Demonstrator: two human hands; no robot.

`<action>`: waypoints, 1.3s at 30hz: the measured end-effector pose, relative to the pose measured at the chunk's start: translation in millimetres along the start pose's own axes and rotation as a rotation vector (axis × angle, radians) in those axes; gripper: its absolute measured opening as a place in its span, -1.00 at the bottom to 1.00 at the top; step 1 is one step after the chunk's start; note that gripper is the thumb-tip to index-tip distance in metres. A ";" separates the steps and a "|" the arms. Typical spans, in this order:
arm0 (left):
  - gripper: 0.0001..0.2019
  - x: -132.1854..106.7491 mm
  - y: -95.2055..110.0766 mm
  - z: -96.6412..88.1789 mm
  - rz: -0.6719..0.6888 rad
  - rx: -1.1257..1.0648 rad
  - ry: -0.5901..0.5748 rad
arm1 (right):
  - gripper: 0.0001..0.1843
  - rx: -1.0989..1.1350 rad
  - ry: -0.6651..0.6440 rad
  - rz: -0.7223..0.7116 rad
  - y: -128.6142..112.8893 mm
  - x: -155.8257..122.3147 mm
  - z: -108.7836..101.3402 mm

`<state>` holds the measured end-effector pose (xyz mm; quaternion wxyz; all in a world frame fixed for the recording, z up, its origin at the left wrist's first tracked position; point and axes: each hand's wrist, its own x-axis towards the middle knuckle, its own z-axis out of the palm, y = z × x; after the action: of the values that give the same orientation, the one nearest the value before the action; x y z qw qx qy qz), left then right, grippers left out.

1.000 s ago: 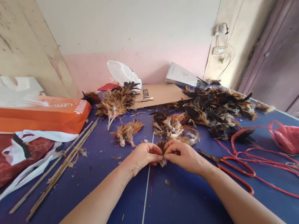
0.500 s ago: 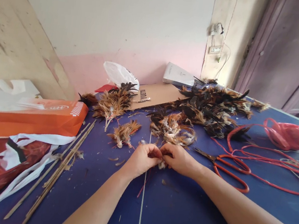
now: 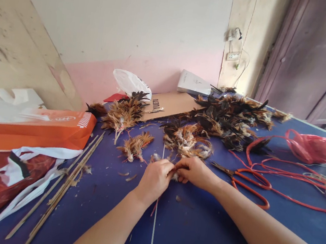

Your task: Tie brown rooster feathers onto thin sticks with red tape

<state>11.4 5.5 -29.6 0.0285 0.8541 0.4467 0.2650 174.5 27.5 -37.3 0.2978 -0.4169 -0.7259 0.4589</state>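
My left hand and my right hand meet over the middle of the blue table, fingertips pinched together. Between them is a small feather bunch; only some pale fluff shows, and the fingers hide the rest. A thin red string hangs below my left hand. Just beyond the hands lies a loose heap of brown and white feathers. Left of it sits a small tied feather bunch. Scissors with orange handles rest to the right of my right hand.
A large pile of dark feathers spreads at the back right, near flat cardboard. Pink plastic twine trails along the right. Thin sticks and an orange bag lie left. A larger feather bundle stands behind.
My left hand has turned and drawn its fingers in closer to my right hand. The right hand has barely shifted, and the pinched bunch stays in place.
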 end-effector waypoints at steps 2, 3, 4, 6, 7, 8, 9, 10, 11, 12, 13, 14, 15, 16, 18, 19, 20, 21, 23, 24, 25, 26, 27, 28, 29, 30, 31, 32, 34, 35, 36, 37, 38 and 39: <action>-0.85 -0.6 0.3 1.5 0.011 0.032 0.022 | -0.72 0.016 -0.010 0.028 1.9 1.3 -1.1; -0.85 -0.8 0.6 2.0 0.016 0.040 0.029 | -0.73 0.027 -0.010 0.037 2.6 1.8 -1.5; -0.85 -0.9 0.9 2.1 0.017 0.042 0.035 | -0.74 0.038 -0.008 0.047 2.9 2.2 -1.8; -0.87 -0.6 1.5 1.9 0.011 0.023 0.043 | -0.78 0.054 -0.001 0.065 2.6 2.4 -2.0; -0.88 -0.2 1.6 1.6 0.004 0.004 0.045 | -0.80 0.057 0.005 0.068 2.0 2.1 -2.0; -0.89 0.3 1.5 1.4 -0.005 -0.021 0.047 | -0.81 0.052 0.013 0.065 1.5 1.7 -1.8; -0.91 0.8 1.1 1.2 -0.017 -0.050 0.051 | -0.82 0.042 0.020 0.055 1.0 1.1 -1.6; -0.92 1.4 0.3 1.3 -0.032 -0.081 0.055 | -0.83 0.028 0.028 0.042 0.7 0.5 -1.4; -0.93 1.9 -0.9 1.5 -0.049 -0.114 0.057 | -0.83 0.013 0.037 0.027 0.7 -0.2 -1.2; -0.93 2.4 -2.6 1.8 -0.070 -0.148 0.056 | -0.83 0.001 0.044 0.014 1.1 -0.8 -1.0; -0.93 2.8 -4.7 2.3 -0.094 -0.183 0.053 | -0.83 -0.011 0.052 0.004 1.7 -1.2 -1.0; -0.93 3.2 -7.2 2.8 -0.118 -0.217 0.046 | -0.83 -0.022 0.062 -0.005 2.6 -1.5 -1.2; -0.93 3.4 -9.9 3.3 -0.142 -0.248 0.035 | -0.84 -0.034 0.077 -0.013 3.7 -1.5 -1.5; -0.92 3.6 -12.6 3.7 -0.164 -0.275 0.021 | -0.86 -0.046 0.097 -0.019 4.9 -1.3 -2.1; -0.91 3.9 -17.1 4.0 -0.194 -0.305 0.004 | -0.88 -0.058 0.134 -0.019 7.0 0.0 -3.5; -0.91 4.0 -18.5 3.7 -0.197 -0.305 0.005 | -0.88 -0.054 0.143 -0.008 7.8 0.8 -4.3; -0.91 4.1 -19.1 3.3 -0.188 -0.296 0.017 | -0.88 -0.042 0.141 0.008 8.4 1.7 -4.9; -0.91 4.2 -19.0 2.7 -0.167 -0.278 0.036 | -0.88 -0.026 0.133 0.023 8.8 2.4 -5.2; -0.90 4.2 -17.0 1.6 -0.105 -0.230 0.077 | -0.87 0.003 0.111 0.033 8.7 3.3 -5.2; -0.90 4.1 -15.7 1.3 -0.075 -0.207 0.089 | -0.86 0.012 0.106 0.026 8.2 3.4 -4.9; -0.89 3.9 -14.3 1.2 -0.051 -0.187 0.096 | -0.83 0.017 0.103 0.014 7.5 3.2 -4.4; -0.89 3.6 -13.2 1.3 -0.035 -0.170 0.095 | -0.81 0.016 0.103 0.004 6.6 2.9 -3.9; -0.90 3.3 -12.3 1.8 -0.026 -0.157 0.096 | -0.79 0.011 0.103 0.001 5.5 2.4 -3.5; -0.90 2.9 -11.7 2.3 -0.019 -0.149 0.097 | -0.78 0.002 0.105 0.003 4.3 1.8 -3.1; -0.89 2.6 -11.2 3.0 -0.012 -0.144 0.096 | -0.78 -0.010 0.105 0.009 3.2 1.2 -2.9; -0.89 2.3 -10.8 3.6 -0.004 -0.141 0.095 | -0.77 -0.022 0.101 0.014 2.2 0.7 -2.8; -0.89 2.0 -10.3 4.0 0.003 -0.139 0.092 | -0.77 -0.035 0.100 0.016 1.5 0.2 -2.7; -0.89 1.7 -9.8 4.3 0.011 -0.137 0.086 | -0.77 -0.045 0.098 0.014 1.2 -0.2 -2.8; -0.90 1.3 -8.3 4.2 0.021 -0.135 0.071 | -0.76 -0.069 0.091 -0.003 1.5 -0.7 -3.2; -0.91 1.1 -7.5 3.9 0.024 -0.133 0.067 | -0.76 -0.085 0.088 -0.017 2.0 -0.7 -3.5; -0.91 0.9 -6.7 3.5 0.025 -0.132 0.065 | -0.76 -0.104 0.086 -0.034 2.6 -0.7 -3.8; -0.92 0.8 -6.1 3.0 0.027 -0.131 0.064 | -0.76 -0.126 0.086 -0.053 3.0 -0.7 -4.2; -0.92 0.7 -5.7 2.6 0.028 -0.129 0.065 | -0.77 -0.147 0.087 -0.071 3.3 -0.7 -4.6; -0.92 0.6 -5.5 2.3 0.029 -0.128 0.065 | -0.77 -0.168 0.092 -0.087 3.2 -0.7 -4.9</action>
<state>8.7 9.7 -32.9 0.0648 0.8479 0.4169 0.3210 179.9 29.7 -38.3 0.3142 -0.4291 -0.7648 0.3636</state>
